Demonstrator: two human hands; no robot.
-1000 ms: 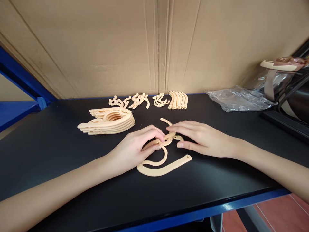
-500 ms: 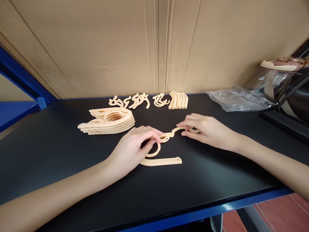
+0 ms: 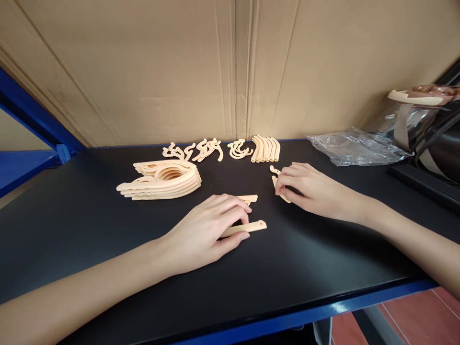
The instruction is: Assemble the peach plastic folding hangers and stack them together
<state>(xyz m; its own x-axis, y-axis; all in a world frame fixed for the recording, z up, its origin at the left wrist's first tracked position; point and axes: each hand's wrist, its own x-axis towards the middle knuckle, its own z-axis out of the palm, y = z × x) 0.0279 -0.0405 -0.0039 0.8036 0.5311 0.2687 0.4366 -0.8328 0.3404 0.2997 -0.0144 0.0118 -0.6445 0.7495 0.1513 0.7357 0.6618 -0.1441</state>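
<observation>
My left hand (image 3: 208,227) is curled over a beige plastic folding hanger (image 3: 257,226) lying on the black tabletop. The thumb presses along its near arm, while the far arm pokes out past the fingers. My palm covers the rest of it. To the right, my right hand (image 3: 305,189) has its fingers closed on a slim beige hanger hook (image 3: 274,170), whose curled end shows above the fingertips and whose other end shows below. The two pieces are apart. Left of my hands sits a neat stack of folded hangers (image 3: 161,181).
Along the back lie loose curved hooks (image 3: 208,149), more small hooks (image 3: 240,148) and a row of hanger arms (image 3: 266,148). A clear plastic bag (image 3: 359,146) lies at back right, beside a dark object (image 3: 438,143). A cardboard wall (image 3: 161,72) stands behind.
The hook has come away from the hanger's end and turned more upright in my right hand. My left hand has shifted its grip, squeezing the near arm inward.
</observation>
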